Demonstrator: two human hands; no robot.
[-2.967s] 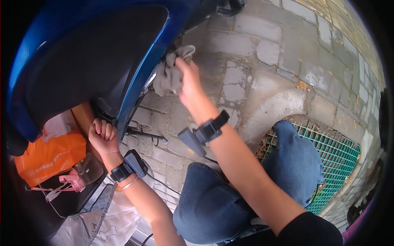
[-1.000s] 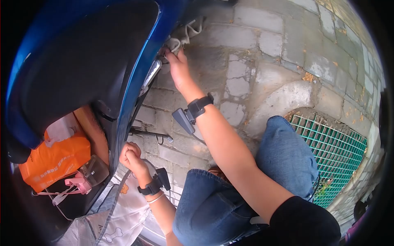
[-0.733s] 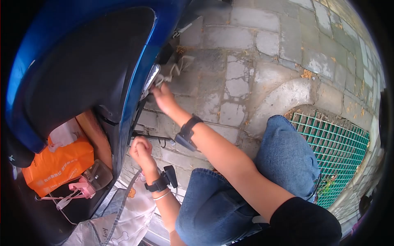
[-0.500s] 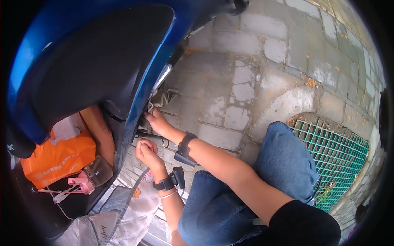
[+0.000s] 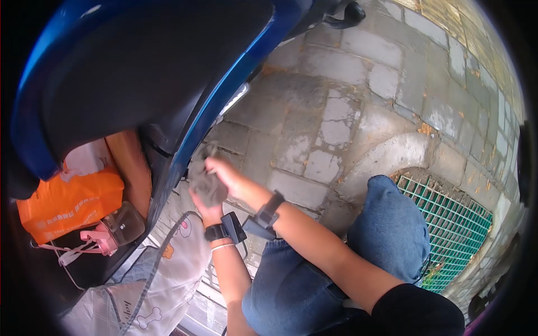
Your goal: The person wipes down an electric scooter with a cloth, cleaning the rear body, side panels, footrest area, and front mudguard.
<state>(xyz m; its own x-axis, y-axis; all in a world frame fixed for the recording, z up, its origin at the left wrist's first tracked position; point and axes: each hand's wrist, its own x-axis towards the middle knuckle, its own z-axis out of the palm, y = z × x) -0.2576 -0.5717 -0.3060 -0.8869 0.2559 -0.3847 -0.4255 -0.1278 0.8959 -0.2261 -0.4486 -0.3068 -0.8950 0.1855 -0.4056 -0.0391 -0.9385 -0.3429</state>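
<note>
A crumpled grey cloth (image 5: 208,182) is between my two hands, beside the lower edge of the blue scooter's body (image 5: 218,95). My right hand (image 5: 225,178) pinches the cloth from the right. Below it, my left hand (image 5: 207,206) is against the cloth's underside; its fingers are mostly hidden by the cloth. Both wrists wear black straps with small dark devices.
An orange bag (image 5: 75,201), a clear container (image 5: 124,223) and a pink strapped item (image 5: 100,239) lie on the scooter's footboard. A printed plastic sheet (image 5: 168,269) hangs below. Paving and a green grate (image 5: 448,229) are at the right.
My right hand has come down from the scooter's side with the cloth and now meets my left hand. The cloth, earlier trailing loosely, is bunched between them.
</note>
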